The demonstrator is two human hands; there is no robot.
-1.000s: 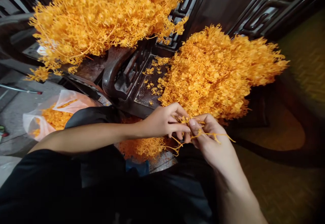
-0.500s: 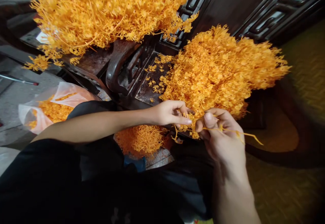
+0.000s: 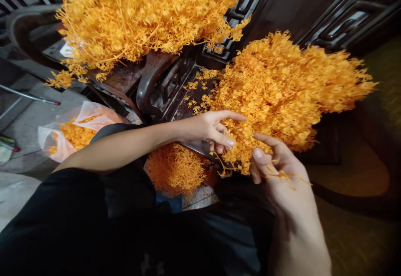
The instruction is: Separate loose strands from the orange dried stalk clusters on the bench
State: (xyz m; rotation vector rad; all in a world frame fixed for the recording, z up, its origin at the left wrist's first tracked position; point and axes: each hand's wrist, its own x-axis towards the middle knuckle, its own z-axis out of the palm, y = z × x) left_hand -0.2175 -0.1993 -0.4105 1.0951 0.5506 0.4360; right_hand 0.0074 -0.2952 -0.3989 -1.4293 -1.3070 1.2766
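Observation:
A big heap of orange plastic flower sprigs (image 3: 282, 88) lies on a dark carved wooden seat (image 3: 169, 88) in front of me. My left hand (image 3: 213, 130) reaches into the near edge of this heap with its fingers spread and nothing clearly held. My right hand (image 3: 278, 171) is just right of it, fingers loosely curled around a thin orange sprig (image 3: 282, 175) that crosses the palm. A second heap of the same orange sprigs (image 3: 144, 13) sits higher at the upper left.
A clear plastic bag with orange pieces (image 3: 72, 134) lies on the grey floor at left. More orange pieces (image 3: 175, 167) are piled below the seat edge by my lap. A thin rod (image 3: 31, 97) lies on the floor at far left.
My hands have come apart. The left hand let go of the sprig and moved up into the heap, fingers opening. The right hand kept the sprig and drew it down to the right.

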